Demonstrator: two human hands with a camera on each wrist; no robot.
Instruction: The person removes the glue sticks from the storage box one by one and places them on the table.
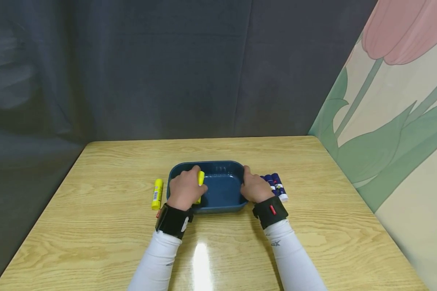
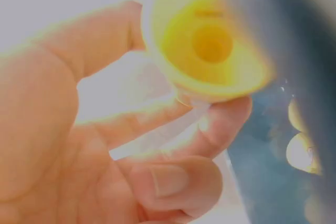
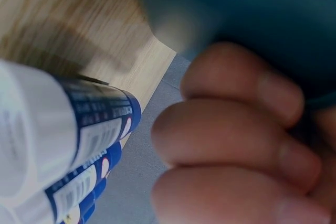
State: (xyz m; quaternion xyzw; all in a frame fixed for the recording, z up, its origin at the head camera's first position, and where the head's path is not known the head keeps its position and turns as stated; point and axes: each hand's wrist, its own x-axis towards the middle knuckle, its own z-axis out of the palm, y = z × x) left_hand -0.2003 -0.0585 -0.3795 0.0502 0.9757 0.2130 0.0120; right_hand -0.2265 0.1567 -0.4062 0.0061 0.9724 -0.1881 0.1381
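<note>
My left hand (image 1: 185, 188) grips a yellow glue stick (image 1: 201, 178) over the left part of a dark blue rectangular dish (image 1: 222, 194). In the left wrist view, the hollow round end of this glue stick (image 2: 210, 66) faces the camera, with fingers curled about it. Blurred yellow round ends (image 2: 302, 153) show beyond it against the blue dish. My right hand (image 1: 255, 188) holds the dish's right rim, its fingers (image 3: 231, 129) bent against the outer wall in the right wrist view. The left hand hides part of the dish's interior.
Left of the dish lies another yellow glue stick (image 1: 157, 194). Several blue-and-white glue sticks (image 1: 278, 186) lie side by side just right of the right hand. A wooden table (image 1: 113, 242) carries everything; a dark curtain (image 1: 167, 72) hangs behind its far edge.
</note>
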